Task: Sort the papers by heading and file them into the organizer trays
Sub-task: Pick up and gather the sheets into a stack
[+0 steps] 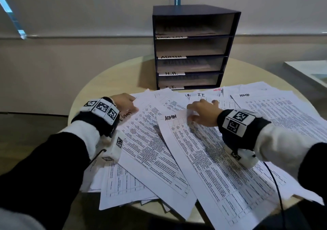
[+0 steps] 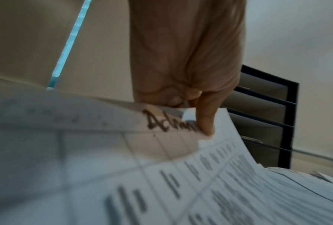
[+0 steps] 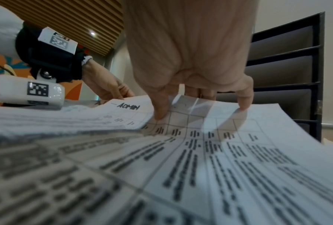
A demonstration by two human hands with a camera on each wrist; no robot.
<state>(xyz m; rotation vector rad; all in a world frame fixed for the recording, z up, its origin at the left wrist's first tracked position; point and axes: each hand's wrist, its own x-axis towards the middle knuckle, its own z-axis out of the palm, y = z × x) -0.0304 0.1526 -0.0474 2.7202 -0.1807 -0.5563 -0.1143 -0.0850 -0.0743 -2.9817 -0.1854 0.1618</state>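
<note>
Printed sheets cover the round table [image 1: 109,81]. My left hand [image 1: 124,104] pinches the top edge of a sheet headed "Admin" [image 1: 146,141], thumb on top beside the heading; in the left wrist view that sheet [image 2: 162,159] curves upward under the hand [image 2: 198,121]. My right hand [image 1: 200,113] grips the top edge of a second sheet headed "ADMIN" [image 1: 203,159]. In the right wrist view the thumb [image 3: 160,112] presses on this sheet [image 3: 219,152] with other fingers behind its edge. The dark organizer [image 1: 194,11] stands beyond, its four trays labelled TASK LIST, ADMIN [image 1: 171,57], H.R. and I.T.
More sheets lie beyond the hands, one headed I.T. [image 1: 200,94] and another ADMIN [image 1: 244,95] at the right. Papers overhang the table's near edge. A white surface [image 1: 309,70] sits at the far right. A black cable [image 1: 276,182] trails from my right wrist.
</note>
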